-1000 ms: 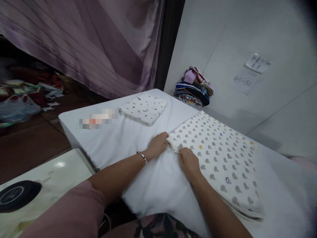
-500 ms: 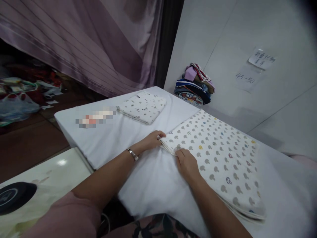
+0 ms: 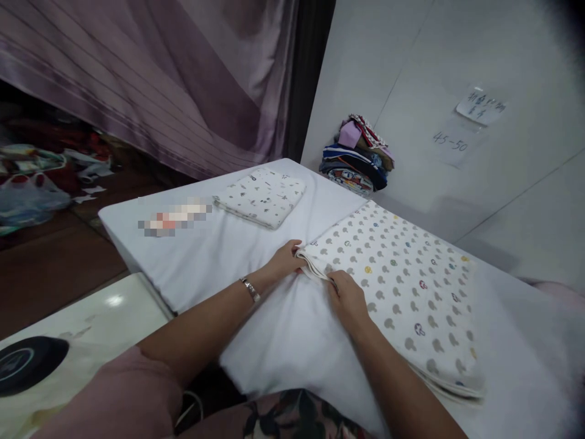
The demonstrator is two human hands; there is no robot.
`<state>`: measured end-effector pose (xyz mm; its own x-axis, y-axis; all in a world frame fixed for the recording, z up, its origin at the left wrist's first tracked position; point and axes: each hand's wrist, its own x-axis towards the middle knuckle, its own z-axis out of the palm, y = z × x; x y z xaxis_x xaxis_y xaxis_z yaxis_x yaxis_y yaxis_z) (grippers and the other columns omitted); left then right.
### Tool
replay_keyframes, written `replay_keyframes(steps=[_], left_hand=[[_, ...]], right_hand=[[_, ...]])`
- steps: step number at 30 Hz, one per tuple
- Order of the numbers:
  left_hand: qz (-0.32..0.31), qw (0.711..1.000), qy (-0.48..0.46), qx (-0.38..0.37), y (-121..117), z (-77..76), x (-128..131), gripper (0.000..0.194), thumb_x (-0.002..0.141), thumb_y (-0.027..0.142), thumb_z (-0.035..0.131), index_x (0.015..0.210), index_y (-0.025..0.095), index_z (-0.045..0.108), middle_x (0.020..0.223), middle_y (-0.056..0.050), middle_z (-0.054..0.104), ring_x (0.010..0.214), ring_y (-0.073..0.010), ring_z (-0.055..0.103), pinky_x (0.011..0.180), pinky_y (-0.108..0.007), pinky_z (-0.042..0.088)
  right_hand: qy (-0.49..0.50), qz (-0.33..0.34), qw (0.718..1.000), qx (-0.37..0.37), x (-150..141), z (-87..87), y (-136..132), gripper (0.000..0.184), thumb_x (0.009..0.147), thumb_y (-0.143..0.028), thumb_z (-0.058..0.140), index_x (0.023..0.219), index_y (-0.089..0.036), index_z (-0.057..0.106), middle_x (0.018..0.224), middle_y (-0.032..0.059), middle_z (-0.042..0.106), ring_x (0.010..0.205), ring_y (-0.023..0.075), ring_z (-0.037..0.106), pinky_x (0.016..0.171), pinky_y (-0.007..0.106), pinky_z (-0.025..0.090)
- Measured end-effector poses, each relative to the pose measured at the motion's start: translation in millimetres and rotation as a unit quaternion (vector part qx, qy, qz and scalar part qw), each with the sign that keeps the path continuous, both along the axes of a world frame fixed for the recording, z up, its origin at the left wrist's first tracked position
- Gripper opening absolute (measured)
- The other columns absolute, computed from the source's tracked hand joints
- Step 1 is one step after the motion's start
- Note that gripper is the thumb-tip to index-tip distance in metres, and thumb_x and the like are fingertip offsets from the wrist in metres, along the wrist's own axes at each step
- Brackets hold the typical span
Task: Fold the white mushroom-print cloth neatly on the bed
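A white cloth with grey and coloured mouse-head prints (image 3: 402, 280) lies folded in layers on the white-covered table (image 3: 192, 268). My left hand (image 3: 287, 256), with a bracelet at the wrist, pinches its near left corner. Along the same edge, my right hand (image 3: 347, 299) grips the layers between thumb and fingers. Between the two hands the edge is lifted a little and curves. Farther back lies a second folded white cloth with small dark prints (image 3: 262, 196), apart from both hands.
A pile of folded clothes (image 3: 356, 155) stands by the wall at the table's far edge. At left is a glossy pale surface (image 3: 105, 311) with a round black object (image 3: 31, 363). A blurred-out item (image 3: 173, 219) lies on the table. A purple curtain (image 3: 183, 79) hangs behind.
My left hand drew the cloth's corner slightly to the left, then came back a little. The edge between my hands flattened and now bows up again. My right hand stayed at the edge.
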<state>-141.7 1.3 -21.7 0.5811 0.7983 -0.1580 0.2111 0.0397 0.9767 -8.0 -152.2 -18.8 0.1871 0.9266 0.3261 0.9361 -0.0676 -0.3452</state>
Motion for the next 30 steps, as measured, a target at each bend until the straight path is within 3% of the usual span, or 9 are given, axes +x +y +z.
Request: replay_keyframes(steps=[5,8,12,17,21,26,30], left_hand=[[0.022,0.998,0.04,0.039,-14.4,2.2,0.0,0.081,0.062,0.016,0.064,0.134,0.015,0.028,0.117,-0.011,0.054,0.073,-0.0124,0.06,0.055,-0.02,0.05],[0.028,0.999,0.037,0.025,-24.0,10.4,-1.0,0.091,0.062,0.017,0.065,0.139,0.015,0.018,0.124,-0.015,0.05,0.077,-0.0143,0.06,0.054,-0.021,0.051],[0.022,0.998,0.053,0.017,-35.7,17.4,2.8,0.099,0.063,0.019,0.065,0.142,0.017,0.006,0.119,-0.013,0.055,0.07,-0.0132,0.059,0.052,-0.021,0.049],[0.059,0.994,0.07,0.055,-41.4,16.1,10.4,0.095,0.063,0.014,0.063,0.142,0.018,0.012,0.119,-0.013,0.055,0.068,-0.0128,0.059,0.055,-0.022,0.048],[0.049,0.994,0.076,0.062,-39.2,18.9,4.2,0.097,0.06,0.016,0.066,0.142,0.016,0.015,0.105,-0.009,0.062,0.075,-0.0157,0.059,0.063,-0.023,0.047],[0.012,0.998,0.064,0.004,-35.3,19.4,-6.8,0.092,0.059,0.017,0.063,0.14,0.017,0.02,0.081,-0.002,0.061,0.05,-0.0089,0.047,0.045,-0.02,0.037],[0.008,0.999,0.047,-0.017,-33.8,16.3,-7.2,0.089,0.059,0.015,0.061,0.139,0.017,0.023,0.07,0.002,0.055,0.047,-0.0072,0.041,0.041,-0.018,0.033]], right_hand=[[0.029,-0.004,1.0,0.003,0.9,3.3,0.6,0.017,0.087,-0.02,0.042,0.096,-0.02,0.056,0.095,0.0027,0.061,0.09,0.0162,0.054,0.077,0.027,0.042],[0.046,-0.008,0.999,0.006,1.7,4.5,1.4,0.017,0.086,-0.021,0.043,0.096,-0.02,0.057,0.094,0.0025,0.061,0.089,0.016,0.055,0.076,0.027,0.042],[0.049,-0.01,0.999,0.004,3.0,5.2,2.5,0.016,0.085,-0.021,0.044,0.094,-0.021,0.057,0.092,0.0015,0.061,0.086,0.0155,0.055,0.074,0.026,0.042],[0.061,-0.003,0.998,0.008,3.6,7.0,1.0,0.017,0.086,-0.02,0.044,0.094,-0.021,0.058,0.092,0.0005,0.061,0.087,0.0147,0.055,0.075,0.026,0.042],[0.042,0.004,0.999,0.018,2.3,7.4,-2.1,0.016,0.088,-0.023,0.043,0.095,-0.021,0.057,0.093,0.0016,0.061,0.089,0.0154,0.055,0.075,0.026,0.042],[-0.039,0.039,0.998,0.008,-3.8,3.9,-4.2,0.017,0.088,-0.021,0.043,0.096,-0.021,0.058,0.095,0.0037,0.061,0.091,0.0168,0.053,0.074,0.025,0.041],[-0.12,0.048,0.991,-0.02,-9.6,3.0,-5.0,0.018,0.088,-0.018,0.042,0.09,-0.02,0.059,0.091,0.0053,0.06,0.086,0.0187,0.052,0.071,0.027,0.04]])
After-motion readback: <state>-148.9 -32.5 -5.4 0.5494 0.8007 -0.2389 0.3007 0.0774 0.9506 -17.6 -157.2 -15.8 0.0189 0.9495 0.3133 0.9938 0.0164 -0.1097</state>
